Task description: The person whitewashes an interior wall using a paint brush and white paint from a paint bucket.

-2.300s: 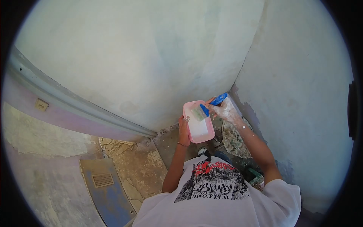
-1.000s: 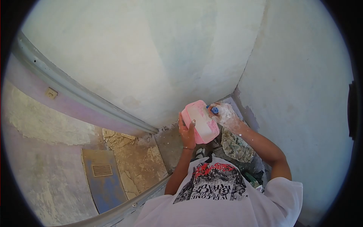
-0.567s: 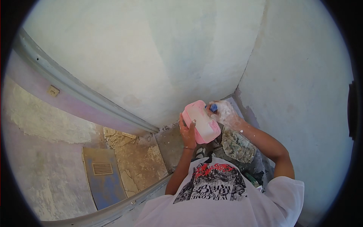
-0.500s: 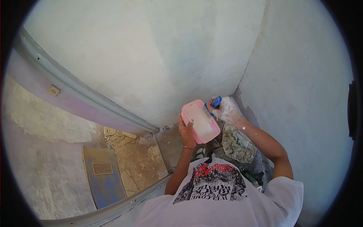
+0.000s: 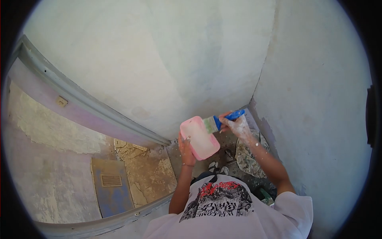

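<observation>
My left hand (image 5: 186, 151) grips the left side of a pink container (image 5: 217, 148), which holds a whitish material. In my right hand (image 5: 236, 126), spotted with white, is a brush with a blue handle (image 5: 238, 115). The brush's pale, greenish bristles (image 5: 209, 124) are at the container's upper right edge; whether they touch it is hard to tell. Both hands are in front of my body, above the floor.
A pale wall (image 5: 191, 59) rises ahead and meets the right wall (image 5: 314, 99) at a corner. A crumpled, stained sheet (image 5: 248, 159) lies on the floor. At left are a door frame (image 5: 79, 89), a wall switch (image 5: 61, 101) and a vented panel (image 5: 111, 187).
The container has moved left and slightly down. My right hand has drawn the brush out from the container, so its bristles now show, and the handle points more to the right.
</observation>
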A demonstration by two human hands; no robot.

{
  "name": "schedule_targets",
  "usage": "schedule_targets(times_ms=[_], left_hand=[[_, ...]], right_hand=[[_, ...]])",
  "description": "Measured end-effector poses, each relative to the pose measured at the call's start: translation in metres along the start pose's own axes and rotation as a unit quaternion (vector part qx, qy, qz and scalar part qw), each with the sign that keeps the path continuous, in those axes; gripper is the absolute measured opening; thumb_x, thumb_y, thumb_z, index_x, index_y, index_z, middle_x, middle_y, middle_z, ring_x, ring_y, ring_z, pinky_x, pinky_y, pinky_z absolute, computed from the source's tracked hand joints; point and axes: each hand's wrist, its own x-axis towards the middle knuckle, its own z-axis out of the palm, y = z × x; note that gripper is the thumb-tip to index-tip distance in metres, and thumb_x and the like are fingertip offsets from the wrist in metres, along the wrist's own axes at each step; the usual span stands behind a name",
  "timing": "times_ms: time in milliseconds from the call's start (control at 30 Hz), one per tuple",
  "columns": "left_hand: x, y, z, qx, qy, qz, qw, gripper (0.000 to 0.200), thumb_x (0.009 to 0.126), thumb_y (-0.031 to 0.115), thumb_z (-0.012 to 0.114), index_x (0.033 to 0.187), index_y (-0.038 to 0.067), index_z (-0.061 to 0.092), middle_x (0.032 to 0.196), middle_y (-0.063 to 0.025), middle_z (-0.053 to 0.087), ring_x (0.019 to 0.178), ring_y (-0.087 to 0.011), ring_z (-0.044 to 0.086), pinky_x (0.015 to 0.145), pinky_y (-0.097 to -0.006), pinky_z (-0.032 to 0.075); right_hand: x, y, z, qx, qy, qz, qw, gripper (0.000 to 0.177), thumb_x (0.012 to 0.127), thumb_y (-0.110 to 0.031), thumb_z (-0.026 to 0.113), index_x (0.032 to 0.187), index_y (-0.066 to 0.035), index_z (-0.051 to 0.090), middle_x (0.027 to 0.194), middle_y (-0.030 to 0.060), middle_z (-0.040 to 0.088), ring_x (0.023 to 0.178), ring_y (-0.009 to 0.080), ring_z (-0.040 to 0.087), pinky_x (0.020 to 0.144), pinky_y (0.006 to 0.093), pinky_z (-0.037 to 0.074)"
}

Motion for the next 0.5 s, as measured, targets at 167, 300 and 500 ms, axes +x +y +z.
schedule_targets(times_ms=[167,300,500], left_hand=[[-0.006,0.001,-0.046,0.010,0.005,0.026,1.000,0.059,0.103,0.025,0.053,0.157,0.009,0.031,0.148,-0.0107,0.050,0.132,-0.0258,0.056,0.108,-0.0435,0.050],[-0.004,0.018,-0.069,-0.008,0.009,0.017,1.000,0.057,0.103,0.023,0.054,0.155,0.011,0.035,0.149,-0.0102,0.050,0.134,-0.0263,0.053,0.110,-0.0452,0.049],[0.039,0.048,-0.104,-0.066,-0.030,0.002,0.997,0.057,0.103,0.032,0.055,0.153,0.013,0.037,0.146,-0.0087,0.052,0.131,-0.0283,0.056,0.109,-0.0464,0.049]], right_hand=[[-0.008,0.070,-0.023,0.188,0.077,0.089,0.975,0.018,0.095,-0.015,0.072,0.109,-0.003,0.070,0.096,0.0103,0.073,0.078,0.0206,0.074,0.069,0.0334,0.063],[-0.011,0.125,-0.037,0.308,0.148,0.110,0.933,0.026,0.096,-0.018,0.071,0.117,-0.004,0.066,0.099,0.0105,0.071,0.088,0.0217,0.072,0.084,0.0381,0.062],[0.019,0.181,-0.045,0.393,0.228,0.093,0.886,0.024,0.099,-0.017,0.067,0.118,-0.004,0.064,0.100,0.0114,0.071,0.089,0.0232,0.073,0.089,0.0397,0.062]])
